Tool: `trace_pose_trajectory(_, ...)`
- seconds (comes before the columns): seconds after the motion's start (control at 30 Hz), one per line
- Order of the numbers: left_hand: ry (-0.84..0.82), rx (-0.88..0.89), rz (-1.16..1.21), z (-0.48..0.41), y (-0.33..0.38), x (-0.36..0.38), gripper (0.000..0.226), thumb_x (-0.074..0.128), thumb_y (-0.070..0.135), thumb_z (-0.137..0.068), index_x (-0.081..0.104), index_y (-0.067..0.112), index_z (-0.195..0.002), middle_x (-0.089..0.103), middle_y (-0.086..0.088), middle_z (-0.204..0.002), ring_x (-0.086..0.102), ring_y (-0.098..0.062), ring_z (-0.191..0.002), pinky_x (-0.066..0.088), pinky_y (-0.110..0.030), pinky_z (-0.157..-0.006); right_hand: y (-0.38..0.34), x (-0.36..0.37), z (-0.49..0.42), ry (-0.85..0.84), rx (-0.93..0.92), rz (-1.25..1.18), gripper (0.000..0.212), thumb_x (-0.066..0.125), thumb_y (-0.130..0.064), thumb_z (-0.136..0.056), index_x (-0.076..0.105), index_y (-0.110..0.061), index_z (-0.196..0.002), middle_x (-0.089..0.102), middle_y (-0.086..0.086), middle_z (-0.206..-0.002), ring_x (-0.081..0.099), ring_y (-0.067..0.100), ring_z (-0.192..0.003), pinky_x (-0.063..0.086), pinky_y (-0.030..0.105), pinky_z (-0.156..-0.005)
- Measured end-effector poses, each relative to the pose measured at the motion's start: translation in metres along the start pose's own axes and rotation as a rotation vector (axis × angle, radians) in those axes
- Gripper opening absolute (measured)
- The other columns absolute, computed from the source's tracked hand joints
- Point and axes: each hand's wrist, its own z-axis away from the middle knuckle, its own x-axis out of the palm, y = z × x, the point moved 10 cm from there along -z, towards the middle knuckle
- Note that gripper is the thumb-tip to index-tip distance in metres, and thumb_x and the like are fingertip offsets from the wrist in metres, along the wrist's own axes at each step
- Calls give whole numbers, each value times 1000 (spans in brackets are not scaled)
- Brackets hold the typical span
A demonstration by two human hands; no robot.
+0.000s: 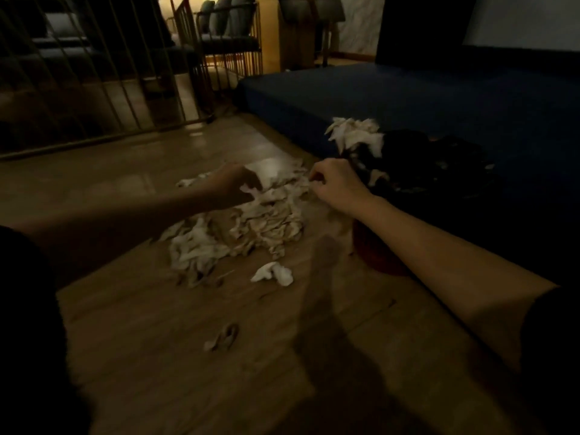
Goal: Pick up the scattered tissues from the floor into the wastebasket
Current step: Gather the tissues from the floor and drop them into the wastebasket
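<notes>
A heap of crumpled white tissues (251, 224) lies on the wooden floor in the dim light. My left hand (233, 188) is at the heap's far edge, fingers closed on a tissue. My right hand (334, 186) hovers just right of it, fingers curled and pinching at tissue beside the wastebasket. The dark wastebasket (439, 171) with a reddish wall stands to the right, lined with a black bag; a tuft of tissues (357, 133) sticks out at its far rim. A loose tissue wad (273, 274) and a small scrap (224, 337) lie nearer to me.
A dark blue mattress or cushion (408, 98) lies behind the wastebasket. A metal railing (94, 83) runs across the far left, with chairs (229, 29) behind it. Bare wooden floor (188, 356) stretches toward me.
</notes>
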Motion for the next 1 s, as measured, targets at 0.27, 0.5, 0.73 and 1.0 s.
trace_pose_trajectory(0.27,-13,-299,13,216,-222,93,39,74,7,-71,65,10,-109,65,-16,-116,60,-33,-107,43,-35,-88,-118,273,110,-619,70,-50,34,56,-17,-87,57,-8,-119,57,18,-124,54,32,-116,46,38,-94)
trace_pose_trajectory(0.5,4,-690,149,368,-356,170,76,79,13,-67,45,11,-134,48,-22,-138,46,-41,-125,43,-50,-99,-151,349,201,-507,155,194,26,38,-17,-100,53,-15,-121,49,5,-133,41,25,-123,34,35,-103)
trace_pose_trajectory(0.73,12,-860,354,444,-393,195,56,79,13,-69,57,6,-120,52,-11,-120,53,-29,-110,49,-39,-88,-191,372,146,-396,44,122,18,79,-1,-66,64,-9,-65,66,8,-72,60,27,-67,46,29,-53)
trace_pose_trajectory(1.0,102,-754,329,415,-381,196,16,56,7,-86,65,19,-81,56,0,-91,57,-18,-88,49,-27,-74,-262,396,77,-426,-84,190,17,49,-6,-92,64,1,-95,59,17,-103,50,35,-100,41,41,-80)
